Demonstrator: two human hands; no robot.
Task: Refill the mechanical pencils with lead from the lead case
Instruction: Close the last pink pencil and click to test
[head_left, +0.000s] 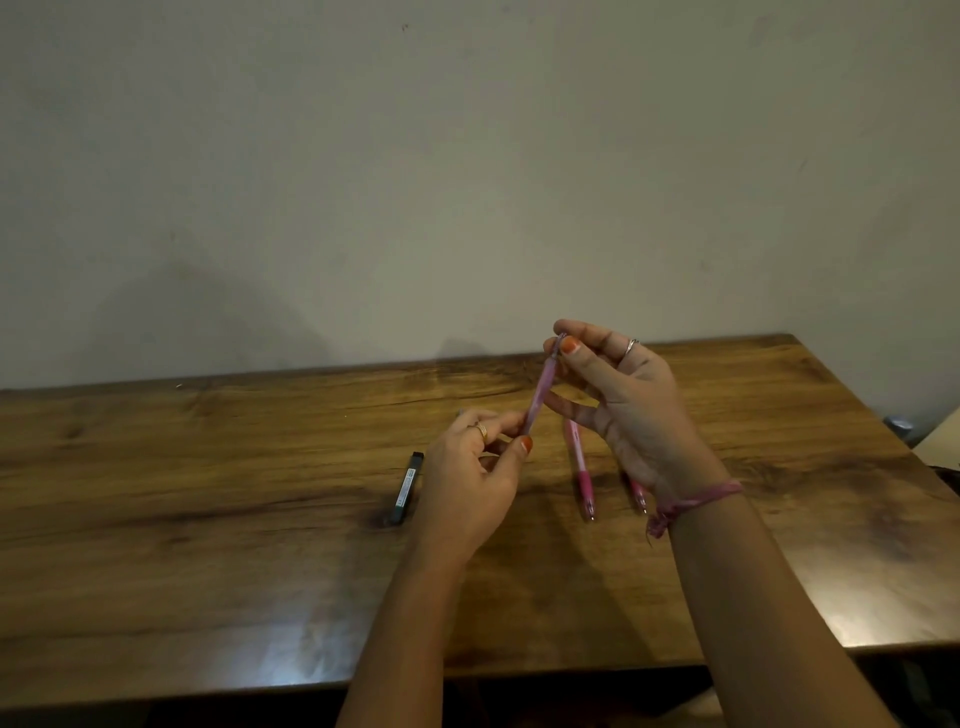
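A pink mechanical pencil (541, 391) is held tilted above the wooden table (208, 493). My left hand (478, 478) pinches its lower end. Thumb and forefinger of my right hand (623, 400) pinch its top end. A second pink pencil (582, 467) lies on the table below my hands. A third pink pencil (638, 498) lies to its right, mostly hidden by my right wrist. The dark lead case (406, 488) lies on the table just left of my left hand.
A plain wall rises behind the table's far edge. Off the table's right edge, a small grey object (898, 426) and a pale corner are visible. The table's near edge runs across the bottom of the view.
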